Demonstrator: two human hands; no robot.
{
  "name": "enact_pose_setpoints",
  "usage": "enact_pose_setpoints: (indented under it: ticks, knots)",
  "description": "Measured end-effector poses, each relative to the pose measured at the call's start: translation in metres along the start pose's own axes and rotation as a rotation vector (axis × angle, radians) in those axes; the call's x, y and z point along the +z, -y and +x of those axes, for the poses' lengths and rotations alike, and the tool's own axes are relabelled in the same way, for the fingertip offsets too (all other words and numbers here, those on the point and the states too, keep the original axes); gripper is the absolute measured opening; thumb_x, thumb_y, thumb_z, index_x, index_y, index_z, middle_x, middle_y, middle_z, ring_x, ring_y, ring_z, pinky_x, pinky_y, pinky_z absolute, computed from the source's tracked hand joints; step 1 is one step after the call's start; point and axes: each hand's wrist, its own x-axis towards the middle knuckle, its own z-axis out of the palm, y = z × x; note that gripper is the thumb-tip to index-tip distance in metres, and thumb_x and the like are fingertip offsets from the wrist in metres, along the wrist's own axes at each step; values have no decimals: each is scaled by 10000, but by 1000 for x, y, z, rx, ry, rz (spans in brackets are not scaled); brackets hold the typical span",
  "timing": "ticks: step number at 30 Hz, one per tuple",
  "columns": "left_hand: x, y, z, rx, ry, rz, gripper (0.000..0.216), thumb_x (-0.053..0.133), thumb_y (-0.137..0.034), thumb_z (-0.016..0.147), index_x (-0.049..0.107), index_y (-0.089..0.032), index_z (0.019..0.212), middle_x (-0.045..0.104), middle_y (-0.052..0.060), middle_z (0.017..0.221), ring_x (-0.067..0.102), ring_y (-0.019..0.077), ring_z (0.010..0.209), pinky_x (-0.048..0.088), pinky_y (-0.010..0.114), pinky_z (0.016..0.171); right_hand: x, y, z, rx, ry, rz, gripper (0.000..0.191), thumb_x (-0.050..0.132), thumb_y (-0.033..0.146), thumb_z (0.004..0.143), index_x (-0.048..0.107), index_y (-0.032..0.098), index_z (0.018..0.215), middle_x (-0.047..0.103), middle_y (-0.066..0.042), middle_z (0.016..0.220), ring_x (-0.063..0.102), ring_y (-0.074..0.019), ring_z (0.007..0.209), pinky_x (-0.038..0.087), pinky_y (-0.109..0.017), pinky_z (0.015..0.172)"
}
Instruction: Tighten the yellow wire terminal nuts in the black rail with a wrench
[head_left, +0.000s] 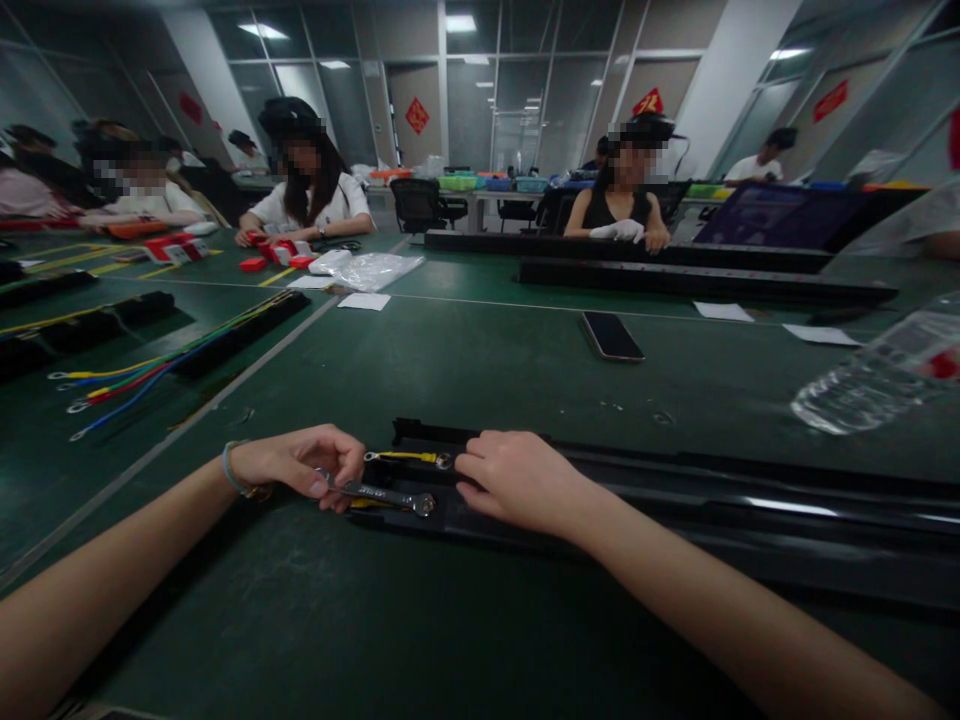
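1. Head view, near: our left hand [300, 465] has its fingers pinched round the shank of a small wrench [382, 495]. The wrench's ring end lies at the near end of a long black rail [675, 490] on the green surface [480, 370].
2. Our right hand [517, 480] rests on the rail with its fingers curled. Their tips meet the ring terminal of a yellow wire [405, 457] — whether they grip it we cannot tell.
3. How far along, as we judge it: one yellow wire sits in the rail's end and no other wire shows there. Whether it is fastened tight is hidden.
4. Farther off — a phone [611, 335], a water bottle [877, 375], coloured wires [135, 380] at the left, and other people [330, 205] seated across the surface.
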Motion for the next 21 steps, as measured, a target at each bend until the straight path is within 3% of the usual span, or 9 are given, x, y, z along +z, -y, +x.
enact_pose_setpoints:
  ticks: [16, 21]
  knots:
    - [0, 2, 3, 54, -75, -71, 261, 634, -361, 626, 526, -139, 711, 550, 43, 610, 515, 199, 635, 425, 298, 601, 2, 0, 0, -11, -13, -16, 232, 403, 302, 812, 579, 157, 857, 591, -43, 807, 518, -151, 722, 412, -274, 614]
    - [1, 2, 1, 31, -22, -83, 267, 639, -375, 623, 533, -146, 710, 584, 54, 597, 537, 205, 619, 437, 324, 634, 1, -1, 0, -6, 10, -10, 237, 399, 302, 820, 577, 160, 884, 592, -47, 837, 519, -145, 747, 414, -270, 637]
